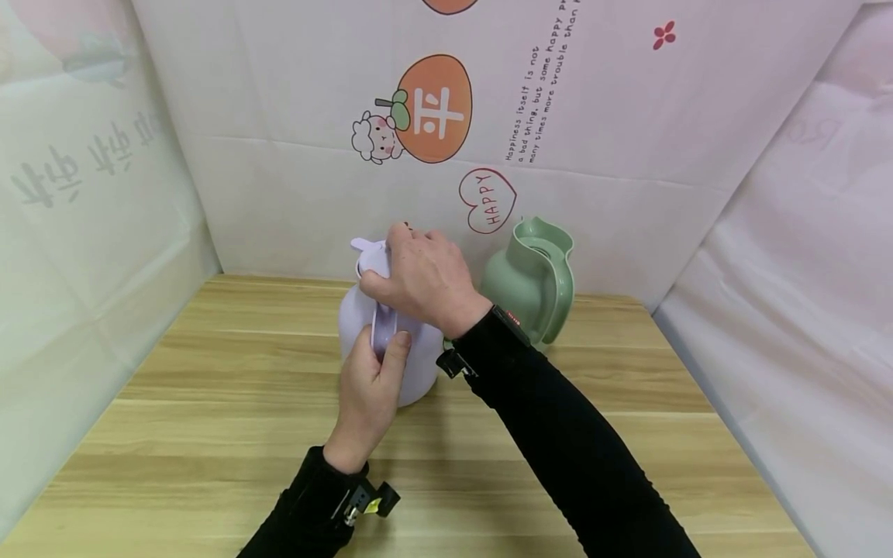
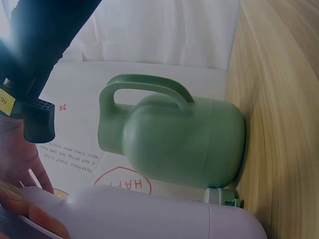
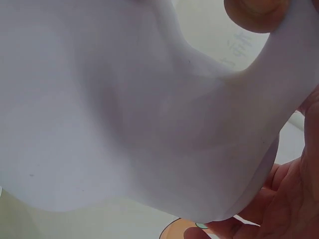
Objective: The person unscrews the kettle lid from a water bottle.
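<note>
A lilac plastic jug (image 1: 418, 372) stands on the wooden table (image 1: 209, 403), near the back wall. My left hand (image 1: 380, 353) grips its handle (image 1: 382, 322) from the near side, thumb laid along the handle. My right hand (image 1: 398, 267) covers the jug's top, fingers curled over the lid (image 1: 370, 256). In the right wrist view the lilac jug (image 3: 124, 114) fills the frame, with a fingertip (image 3: 256, 12) pressed on it at the top. The left wrist view shows the lilac jug (image 2: 149, 216) at the bottom edge.
A green jug (image 1: 530, 279) with a big handle stands just right of the lilac one, against the wall; the green jug (image 2: 174, 144) is also in the left wrist view. White printed cloth walls (image 1: 628, 155) close in the table on three sides.
</note>
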`<state>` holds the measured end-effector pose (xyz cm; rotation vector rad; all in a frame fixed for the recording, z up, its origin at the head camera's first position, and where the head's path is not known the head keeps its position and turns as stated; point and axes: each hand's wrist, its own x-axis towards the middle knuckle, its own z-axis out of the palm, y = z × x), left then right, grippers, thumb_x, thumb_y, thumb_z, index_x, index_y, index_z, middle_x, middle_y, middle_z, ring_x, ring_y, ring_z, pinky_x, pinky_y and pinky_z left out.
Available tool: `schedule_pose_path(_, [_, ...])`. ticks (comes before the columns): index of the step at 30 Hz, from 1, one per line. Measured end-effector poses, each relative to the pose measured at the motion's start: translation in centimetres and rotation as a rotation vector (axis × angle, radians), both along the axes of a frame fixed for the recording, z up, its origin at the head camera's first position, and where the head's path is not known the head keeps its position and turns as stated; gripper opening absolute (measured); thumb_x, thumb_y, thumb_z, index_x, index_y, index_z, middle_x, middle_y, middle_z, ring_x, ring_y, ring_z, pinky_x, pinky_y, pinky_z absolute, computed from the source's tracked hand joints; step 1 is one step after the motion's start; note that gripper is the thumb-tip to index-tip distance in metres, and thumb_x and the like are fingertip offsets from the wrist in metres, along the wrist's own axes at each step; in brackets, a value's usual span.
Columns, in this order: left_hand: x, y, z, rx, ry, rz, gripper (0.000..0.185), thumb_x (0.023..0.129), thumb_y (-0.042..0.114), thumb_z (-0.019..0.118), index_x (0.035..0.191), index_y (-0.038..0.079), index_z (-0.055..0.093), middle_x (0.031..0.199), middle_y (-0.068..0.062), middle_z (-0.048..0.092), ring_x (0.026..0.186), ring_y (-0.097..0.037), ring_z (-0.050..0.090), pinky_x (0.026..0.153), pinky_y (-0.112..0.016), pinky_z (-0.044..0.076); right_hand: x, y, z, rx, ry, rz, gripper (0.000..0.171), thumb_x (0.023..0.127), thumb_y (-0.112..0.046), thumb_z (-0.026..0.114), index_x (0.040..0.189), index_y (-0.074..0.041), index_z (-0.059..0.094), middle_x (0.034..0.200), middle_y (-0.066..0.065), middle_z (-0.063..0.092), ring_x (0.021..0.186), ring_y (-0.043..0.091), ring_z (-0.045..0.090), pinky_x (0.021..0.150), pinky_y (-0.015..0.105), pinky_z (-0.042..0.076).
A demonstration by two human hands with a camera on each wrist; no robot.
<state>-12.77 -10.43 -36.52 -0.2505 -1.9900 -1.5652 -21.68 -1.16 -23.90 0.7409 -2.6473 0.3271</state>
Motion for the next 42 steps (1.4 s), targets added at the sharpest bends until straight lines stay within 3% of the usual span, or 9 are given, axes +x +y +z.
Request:
schedule_pose_path(18, [0.0,-0.1,0.0,-0.003,0.004,-0.015,0.02,0.107,0.021,0.058,0.108,0.001,0.059,0.084,-0.004,0.054,0.076,-0.017,0.054,0.064,-0.028,0.044,-0.3,0.5,0.3,-0.063,-0.14,0.138,0.032,0.086,-0.037,0.059,0.107,-0.014,0.057,0.085,-0.001,0.058,0.073,0.017,0.056,0.061,0.031,0.044])
schedule_pose_path(21, [0.0,-0.1,0.1,-0.009,0.001,-0.02,0.02,0.107,0.021,0.058,0.108,0.001,0.059,0.085,-0.005,0.055,0.076,-0.018,0.054,0.064,-0.028,0.044,-0.1,0.5,0.4,-0.05,-0.141,0.146,0.038,0.088,-0.037,0.057,0.116,-0.012,0.06,0.095,-0.001,0.063,0.081,0.017,0.058,0.067,0.031,0.047])
schedule_pose_path(24, [0.1,-0.1,0.1,-0.013,-0.002,-0.02,0.02,0.107,0.021,0.058,0.108,0.001,0.058,0.085,-0.005,0.055,0.075,-0.018,0.054,0.064,-0.028,0.043,0.1,0.5,0.6,-0.029,-0.127,0.148,0.05,0.091,-0.038,0.056,0.133,-0.011,0.059,0.116,0.0,0.068,0.097,0.02,0.06,0.081,0.034,0.05])
schedule_pose_path(28, [0.1,-0.1,0.1,-0.015,-0.005,-0.013,0.02,0.107,0.022,0.058,0.105,0.002,0.058,0.082,-0.005,0.053,0.072,-0.018,0.052,0.062,-0.028,0.042,0.4,0.2,0.9,0.01,-0.078,0.122,0.059,0.1,-0.05,0.054,0.146,-0.013,0.055,0.131,0.004,0.067,0.114,0.025,0.061,0.097,0.041,0.049])
schedule_pose_path(30, [0.1,-0.1,0.1,-0.013,-0.007,-0.013,0.02,0.107,0.022,0.058,0.103,0.003,0.058,0.082,-0.005,0.052,0.072,-0.018,0.051,0.061,-0.028,0.041,0.5,0.0,0.8,0.04,-0.045,0.084,0.061,0.102,-0.058,0.052,0.144,-0.015,0.057,0.128,0.005,0.068,0.115,0.026,0.062,0.098,0.043,0.049])
schedule_pose_path(32, [0.1,-0.1,0.0,-0.009,-0.009,-0.015,0.02,0.107,0.022,0.058,0.103,0.003,0.058,0.081,-0.005,0.052,0.071,-0.018,0.051,0.061,-0.028,0.04,0.6,-0.2,0.8,0.082,-0.005,0.04,0.057,0.103,-0.064,0.048,0.134,-0.018,0.062,0.116,0.004,0.07,0.105,0.027,0.064,0.09,0.042,0.051])
schedule_pose_path(37, [0.1,-0.1,0.0,-0.002,-0.015,-0.025,0.02,0.108,0.022,0.057,0.105,0.002,0.058,0.082,-0.005,0.053,0.071,-0.018,0.051,0.061,-0.028,0.04,0.8,-0.4,0.5,0.157,0.051,-0.01,0.045,0.105,-0.062,0.045,0.112,-0.022,0.063,0.091,0.0,0.064,0.086,0.025,0.061,0.074,0.04,0.05])
schedule_pose_path(42, [0.1,-0.1,0.1,-0.01,-0.008,-0.02,0.021,0.108,0.022,0.057,0.106,0.002,0.058,0.082,-0.005,0.052,0.071,-0.018,0.051,0.061,-0.028,0.04,0.8,-0.3,0.5,0.169,0.039,-0.003,0.044,0.106,-0.057,0.046,0.13,-0.026,0.066,0.101,0.001,0.068,0.093,0.029,0.063,0.075,0.041,0.052])
